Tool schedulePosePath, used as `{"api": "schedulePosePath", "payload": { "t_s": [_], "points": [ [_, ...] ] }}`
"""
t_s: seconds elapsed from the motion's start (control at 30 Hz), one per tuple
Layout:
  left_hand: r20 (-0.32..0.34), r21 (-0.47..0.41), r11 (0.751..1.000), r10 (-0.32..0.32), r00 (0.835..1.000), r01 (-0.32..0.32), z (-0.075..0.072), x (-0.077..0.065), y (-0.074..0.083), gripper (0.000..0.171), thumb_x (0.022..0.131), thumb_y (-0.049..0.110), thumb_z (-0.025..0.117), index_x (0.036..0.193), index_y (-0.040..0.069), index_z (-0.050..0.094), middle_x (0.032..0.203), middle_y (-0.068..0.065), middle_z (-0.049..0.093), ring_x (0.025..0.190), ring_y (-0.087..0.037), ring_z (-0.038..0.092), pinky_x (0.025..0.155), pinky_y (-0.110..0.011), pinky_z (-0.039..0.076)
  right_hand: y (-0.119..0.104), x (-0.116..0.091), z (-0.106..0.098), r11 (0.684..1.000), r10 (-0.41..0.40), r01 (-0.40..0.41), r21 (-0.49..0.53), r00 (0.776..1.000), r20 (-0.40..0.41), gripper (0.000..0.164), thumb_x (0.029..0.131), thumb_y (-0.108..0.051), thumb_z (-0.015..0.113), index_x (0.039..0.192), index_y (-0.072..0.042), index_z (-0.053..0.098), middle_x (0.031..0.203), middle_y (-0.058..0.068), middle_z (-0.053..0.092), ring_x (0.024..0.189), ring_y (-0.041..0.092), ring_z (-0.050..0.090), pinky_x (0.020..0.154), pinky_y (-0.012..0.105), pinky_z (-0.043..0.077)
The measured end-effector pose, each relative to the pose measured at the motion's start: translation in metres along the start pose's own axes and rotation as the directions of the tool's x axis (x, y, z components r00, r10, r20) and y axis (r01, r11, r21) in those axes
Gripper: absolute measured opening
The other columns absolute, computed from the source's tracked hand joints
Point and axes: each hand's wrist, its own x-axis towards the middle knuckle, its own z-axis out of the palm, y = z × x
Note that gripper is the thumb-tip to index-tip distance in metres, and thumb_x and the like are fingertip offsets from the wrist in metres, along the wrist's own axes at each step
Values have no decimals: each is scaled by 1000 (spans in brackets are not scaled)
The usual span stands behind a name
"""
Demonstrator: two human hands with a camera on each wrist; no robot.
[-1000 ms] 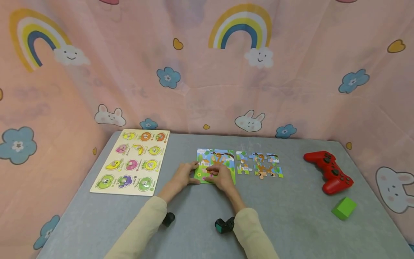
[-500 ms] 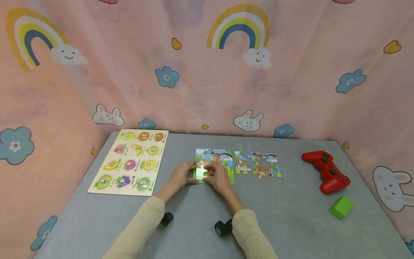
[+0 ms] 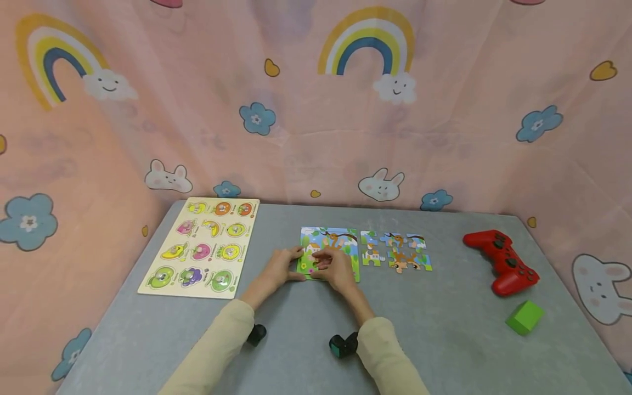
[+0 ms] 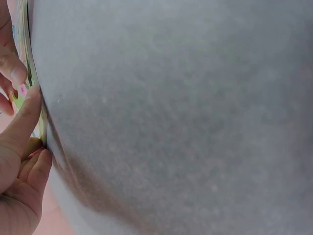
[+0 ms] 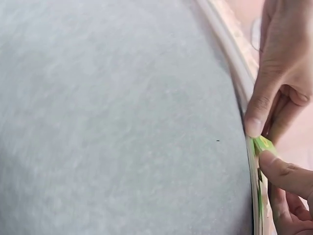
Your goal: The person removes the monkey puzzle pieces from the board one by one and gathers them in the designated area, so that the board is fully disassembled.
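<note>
A jigsaw puzzle board [image 3: 353, 275] with a monkey, house and flower picture lies flat at mid-table. My left hand [image 3: 278, 269] holds the board's near left corner, thumb at the front edge and fingers along the left side. My right hand [image 3: 338, 269] is over the board's lower part. Its thumb and fingers pinch a green puzzle piece [image 5: 264, 143], seen slightly tilted between both thumbs in the right wrist view. In the left wrist view, a pink flower shows on the piece [image 4: 22, 90]. The right fingers hide part of the picture.
Several loose puzzle pieces [image 3: 371, 258] lie in two rows right of the board. A cream fruit puzzle board [image 3: 197, 263] lies at left. A red game controller [image 3: 501, 263] and a green block [image 3: 525, 317] are at right. A printed pink curtain [image 3: 296, 148] hangs behind.
White glare covered the piece at the board's lower left half a second ago; now its green and pink show again. Both hands have stayed almost in place.
</note>
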Motion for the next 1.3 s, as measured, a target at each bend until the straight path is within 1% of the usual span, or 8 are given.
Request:
{"api": "schedulePosePath", "payload": {
  "t_s": [0.13,0.33,0.5,0.67,0.87,1.03,1.2,1.3],
  "points": [
    [4,-31,999,-34,999,34,1,0,2,65,71,14,83,125,-11,56,133,-19,56,115,-36,57,95,-42,49,4,0,-5,990,84,-84,117,996,6,34,65,8,83,98,7,71,86,19,71,76,29,70,65,30,58],
    [12,-35,999,-19,1000,19,1,0,1,65,72,13,83,126,-13,55,133,-21,55,116,-37,56,95,-43,48,7,0,-17,960,169,-177,215,984,55,36,68,7,82,102,7,70,89,20,71,79,27,71,67,31,59],
    [16,-27,1000,-16,1000,16,1,0,1,65,72,13,83,125,-13,55,133,-22,54,113,-37,58,93,-43,50,9,-1,-26,913,217,-244,328,969,118,38,71,12,77,108,13,65,94,24,69,83,27,70,70,30,59],
    [11,-49,998,-32,999,32,1,0,1,65,72,12,83,126,-12,55,134,-21,54,112,-36,59,91,-40,51,13,-2,-34,862,259,-300,407,953,154,43,72,16,75,112,17,61,102,25,68,82,19,70,72,30,59],
    [-1,-63,998,-15,1000,15,1,-1,1,65,71,10,83,125,-14,55,133,-23,54,114,-37,57,91,-41,52,19,-4,-45,829,278,-331,451,943,182,45,73,20,71,116,19,58,105,26,67,81,14,70,73,31,59],
    [-1,-71,997,-18,1000,18,0,-2,2,66,71,10,83,126,-14,54,134,-23,53,117,-38,55,92,-41,51,23,-8,-57,824,267,-339,454,939,217,46,76,19,69,119,20,55,109,24,67,83,13,69,76,31,58],
    [-2,-88,996,-26,1000,26,1,-1,1,66,71,9,83,125,-14,54,134,-23,53,119,-38,54,92,-40,51,26,-10,-67,820,259,-340,460,938,232,46,76,19,69,119,21,53,105,19,69,83,11,68,75,29,58],
    [2,-89,996,-29,1000,29,2,-1,0,66,71,9,83,126,-14,54,134,-23,52,119,-38,54,91,-39,51,27,-10,-73,826,255,-339,449,937,239,47,77,19,68,120,23,51,104,18,69,83,11,68,76,29,58]
  ]
}}
